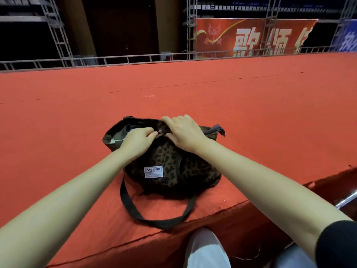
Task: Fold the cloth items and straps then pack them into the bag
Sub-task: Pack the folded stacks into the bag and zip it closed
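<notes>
While both hands work at the top of the bag, findings are as follows.

Surface: red carpeted platform [251,113], its front edge running across from 7 to 3 o'clock.

Surroundings: metal truss railing [116,59] along the far edge at 12 o'clock; red banner [241,37] with white characters behind it at 1 o'clock; blue banner [345,38] partly visible at 2 o'clock.

Near foreground: pale trouser leg [206,248] at 6 o'clock, below the platform edge; black sleeve [338,244] at 4 o'clock on the right arm.

Bag: leopard-print bag [166,167] at the centre of the view, lying on the platform near its front edge; white label [153,172] reading "FASHION" faces the camera.

Bag opening: gaping at 10 o'clock of the bag — pale fabric [117,135] shows inside; what it is cannot be told.

Strap: black strap [135,211] looped on the carpet toward 6 o'clock, reaching the platform edge; grey strap end [216,129] juts out at 3 o'clock of the bag.

Obstruction: both hands cover the middle of the bag's top edge.

Left hand: left hand [138,138] curled, fingertips pinching the zipper pull [160,131] at the bag's top.

Right hand: right hand [185,130] arched over the top edge — fingers bent and gripping the bag fabric just beside the zipper pull.

Arms: both forearms extended, converging toward 12 o'clock.
</notes>
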The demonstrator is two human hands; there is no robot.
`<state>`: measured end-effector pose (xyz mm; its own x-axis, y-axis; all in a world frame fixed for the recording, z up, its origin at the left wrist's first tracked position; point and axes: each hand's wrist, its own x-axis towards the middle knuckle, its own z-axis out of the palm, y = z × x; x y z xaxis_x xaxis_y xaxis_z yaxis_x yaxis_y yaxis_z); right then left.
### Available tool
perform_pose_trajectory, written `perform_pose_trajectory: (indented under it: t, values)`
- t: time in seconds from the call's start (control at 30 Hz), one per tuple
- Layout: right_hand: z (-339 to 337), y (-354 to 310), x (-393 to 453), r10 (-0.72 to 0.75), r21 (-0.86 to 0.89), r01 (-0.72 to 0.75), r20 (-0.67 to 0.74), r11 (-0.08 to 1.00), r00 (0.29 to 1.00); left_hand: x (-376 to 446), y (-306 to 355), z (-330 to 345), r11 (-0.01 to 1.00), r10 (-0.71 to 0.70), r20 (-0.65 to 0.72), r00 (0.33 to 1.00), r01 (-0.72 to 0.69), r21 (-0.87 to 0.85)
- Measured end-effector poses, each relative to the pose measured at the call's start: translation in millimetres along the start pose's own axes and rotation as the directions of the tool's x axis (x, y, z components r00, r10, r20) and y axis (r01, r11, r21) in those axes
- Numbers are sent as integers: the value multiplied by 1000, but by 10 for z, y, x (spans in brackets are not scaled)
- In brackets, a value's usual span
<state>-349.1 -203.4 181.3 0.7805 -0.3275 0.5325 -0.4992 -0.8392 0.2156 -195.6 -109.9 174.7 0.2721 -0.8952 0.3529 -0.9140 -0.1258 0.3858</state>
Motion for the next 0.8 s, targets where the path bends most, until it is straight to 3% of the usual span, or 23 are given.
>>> perform_pose_trajectory:
  t: [0.17, 0.3, 0.43, 0.53, 0.67, 0.73, 0.8]
  values:
    - [-79, 94, 24, -96, 22, 97, -40, 995, 995, 176, -13, -283, 967, -40, 212, 976, 92, -239]
    - [-92, 114, 81, -146, -45, 142, -79, 989, 986, 361, -83, -436, 973, -85, 240, 967, 132, -189]
    - [-51, 147, 103, -146, -44, 142, -107, 989, 983, 439, -188, -385, 970, -129, 210, 969, 167, -175]
    - [27, 238, -51, -125, -17, 124, -131, 992, 984, 405, -386, -380, 981, -184, 142, 973, 192, -41]
    - [112, 412, -342, -10, 71, 19, -133, 997, 991, 338, -763, -587, 943, -315, -60, 947, 319, 97]
    - [138, 419, -395, 17, 104, -5, -115, 995, 993, 320, -957, -680, 913, -389, -117, 914, 399, 82]
    - [182, 406, -393, 14, 110, 0, -121, 994, 993, 289, -1036, -701, 909, -414, -80, 907, 417, 26]
